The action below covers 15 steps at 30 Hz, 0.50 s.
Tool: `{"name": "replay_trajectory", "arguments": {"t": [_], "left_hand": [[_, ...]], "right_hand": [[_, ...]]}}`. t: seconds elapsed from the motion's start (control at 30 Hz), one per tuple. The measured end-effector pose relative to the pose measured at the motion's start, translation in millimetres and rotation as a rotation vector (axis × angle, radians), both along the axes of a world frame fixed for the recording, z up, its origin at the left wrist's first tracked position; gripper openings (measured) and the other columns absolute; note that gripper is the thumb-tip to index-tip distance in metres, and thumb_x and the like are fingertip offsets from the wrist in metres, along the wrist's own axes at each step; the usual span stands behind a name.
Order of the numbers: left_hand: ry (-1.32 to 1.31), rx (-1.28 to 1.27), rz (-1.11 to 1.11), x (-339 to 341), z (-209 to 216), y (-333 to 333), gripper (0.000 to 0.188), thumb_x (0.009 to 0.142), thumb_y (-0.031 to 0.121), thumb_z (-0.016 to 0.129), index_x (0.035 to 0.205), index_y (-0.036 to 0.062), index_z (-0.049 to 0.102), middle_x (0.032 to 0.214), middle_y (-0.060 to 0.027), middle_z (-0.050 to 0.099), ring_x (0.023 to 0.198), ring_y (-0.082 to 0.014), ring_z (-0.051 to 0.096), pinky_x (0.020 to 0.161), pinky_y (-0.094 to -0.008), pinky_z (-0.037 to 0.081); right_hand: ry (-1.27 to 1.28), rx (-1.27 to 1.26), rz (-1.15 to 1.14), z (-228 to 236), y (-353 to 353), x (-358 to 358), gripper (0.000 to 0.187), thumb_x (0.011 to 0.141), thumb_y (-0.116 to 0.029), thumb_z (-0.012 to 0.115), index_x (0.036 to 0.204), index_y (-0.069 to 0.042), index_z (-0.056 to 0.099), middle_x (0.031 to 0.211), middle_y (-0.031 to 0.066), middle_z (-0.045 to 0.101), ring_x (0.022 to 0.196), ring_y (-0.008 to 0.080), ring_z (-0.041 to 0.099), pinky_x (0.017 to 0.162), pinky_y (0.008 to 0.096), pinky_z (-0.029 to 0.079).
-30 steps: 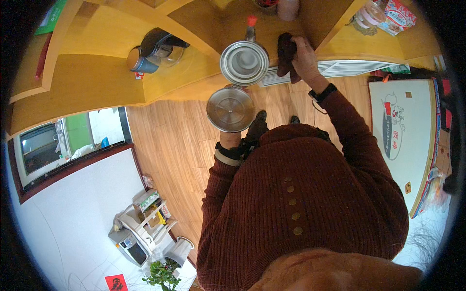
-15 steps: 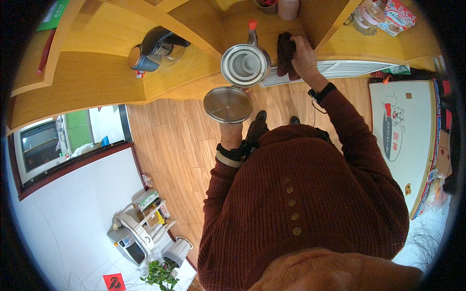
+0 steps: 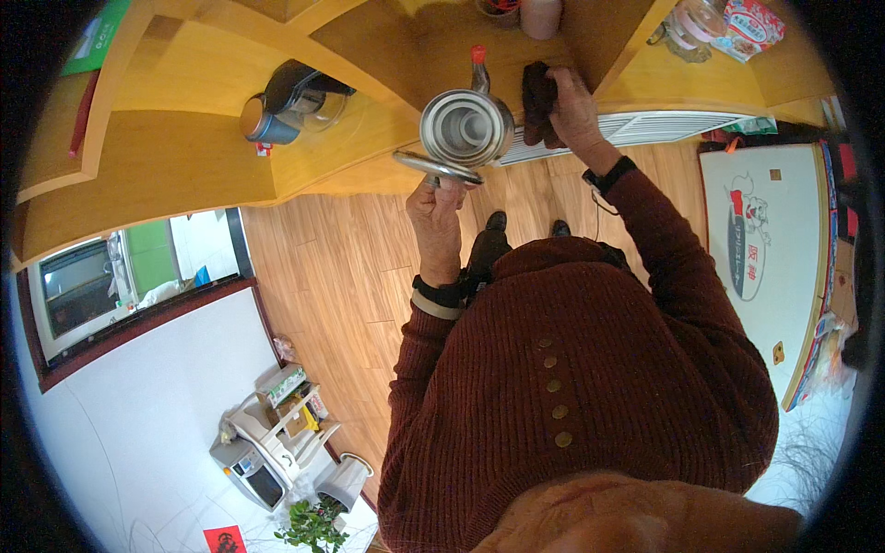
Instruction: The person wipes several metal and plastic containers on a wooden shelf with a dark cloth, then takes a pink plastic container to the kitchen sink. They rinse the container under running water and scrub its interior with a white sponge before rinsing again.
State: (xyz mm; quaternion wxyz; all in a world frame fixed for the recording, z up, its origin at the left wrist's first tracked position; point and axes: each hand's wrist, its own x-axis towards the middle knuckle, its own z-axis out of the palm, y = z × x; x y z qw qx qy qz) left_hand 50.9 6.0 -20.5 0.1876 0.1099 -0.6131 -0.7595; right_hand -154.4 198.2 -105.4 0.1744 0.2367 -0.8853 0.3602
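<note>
Lid (image 3: 433,168) tilts further since the earlier frame: its broad face, then turned to the viewer, now shows nearly edge-on, and the left hand (image 3: 435,221) comes into plain view beneath it. Kettle (image 3: 467,127) stays roughly in place, with its round metal mouth uncovered. Reading: the lid is off, and its turn leaves the mouth in clear sight.

Kettle sits high and central, spout toward 12 o'clock with a red tip. Support hidden; cannot tell whether it rests on the shelf.

Lid lies at 7 o'clock of the kettle. The two overlap in this view; contact uncertain. Left grip: fingers closed at the lid's near side; exact hold hidden.

Right hand (image 3: 578,112), at 3 o'clock, has its grip bent round a dark brown cloth (image 3: 537,97), which hangs just beside the kettle. Whether the cloth touches the kettle, cannot tell.

Outward: pink jar (image 3: 541,17) at 1 o'clock, red-and-white packet (image 3: 751,32) at 2, white grille (image 3: 636,131) at 3, blue mug (image 3: 278,125) at 9, wooden shelf (image 3: 198,143) around it.
</note>
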Motion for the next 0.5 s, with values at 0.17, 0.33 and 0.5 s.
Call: {"name": "replay_trajectory", "arguments": {"t": [0.17, 0.33, 0.5], "left_hand": [[-0.064, -0.131, 0.041, -2.1, 6.7, 3.5, 0.052, 0.103, 0.051, 0.055, 0.077, 0.0062, 0.059, 0.066, 0.0013, 0.044, 0.061, -0.0098, 0.041, 0.079, -0.0422, 0.059], [-0.074, -0.093, 0.026, -3.4, 7.1, 1.8, 0.052, 0.102, 0.051, 0.057, 0.083, 0.004, 0.063, 0.067, 0.0009, 0.047, 0.063, -0.0099, 0.042, 0.081, -0.0423, 0.059], [-0.043, -0.012, 0.024, -3.6, 3.8, 2.0, 0.053, 0.1, 0.049, 0.062, 0.097, -0.0031, 0.071, 0.07, 0.0012, 0.049, 0.067, -0.0094, 0.046, 0.075, -0.0303, 0.051]], "right_hand": [[-0.019, -0.004, -0.025, -1.9, -0.8, -0.8, 0.054, 0.073, 0.012, 0.061, 0.124, -0.004, 0.054, 0.111, 0.027, 0.064, 0.101, 0.0486, 0.063, 0.086, 0.0534, 0.054], [-0.064, -0.037, -0.011, -5.5, -1.4, -0.4, 0.053, 0.074, 0.014, 0.054, 0.124, -0.005, 0.052, 0.116, 0.0268, 0.061, 0.108, 0.0495, 0.059, 0.091, 0.0524, 0.05], [-0.029, -0.013, -0.019, -6.0, -0.8, -1.0, 0.053, 0.073, 0.011, 0.061, 0.123, -0.006, 0.053, 0.109, 0.0257, 0.063, 0.102, 0.0486, 0.062, 0.086, 0.0526, 0.052]]}}
